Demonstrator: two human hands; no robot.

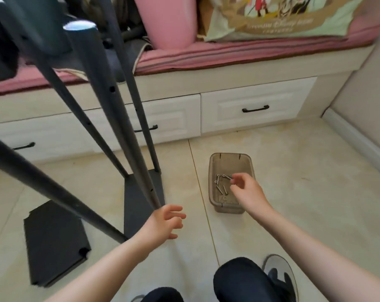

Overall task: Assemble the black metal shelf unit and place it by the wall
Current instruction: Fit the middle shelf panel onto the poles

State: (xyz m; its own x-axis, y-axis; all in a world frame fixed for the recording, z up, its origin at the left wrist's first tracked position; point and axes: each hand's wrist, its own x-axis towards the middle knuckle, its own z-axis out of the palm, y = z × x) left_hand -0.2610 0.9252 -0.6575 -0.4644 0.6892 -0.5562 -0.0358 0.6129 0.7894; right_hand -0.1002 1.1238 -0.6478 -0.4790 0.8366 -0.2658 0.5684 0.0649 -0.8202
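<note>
While the left hand point(167, 221) is hovering open by a black pole point(119, 136), the right hand point(244, 190) is reaching with loosely curled fingers over the bolts point(221, 184) in a brown bin point(215, 203), grip unclear; a bag point(278, 16) is showing "Disney".

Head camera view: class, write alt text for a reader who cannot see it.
A person's right hand reaches into a small translucent bin of bolts on a tiled floor, fingers loosely curled. The left hand hovers open beside the black metal shelf frame; a loose black shelf panel lies further left.
</note>
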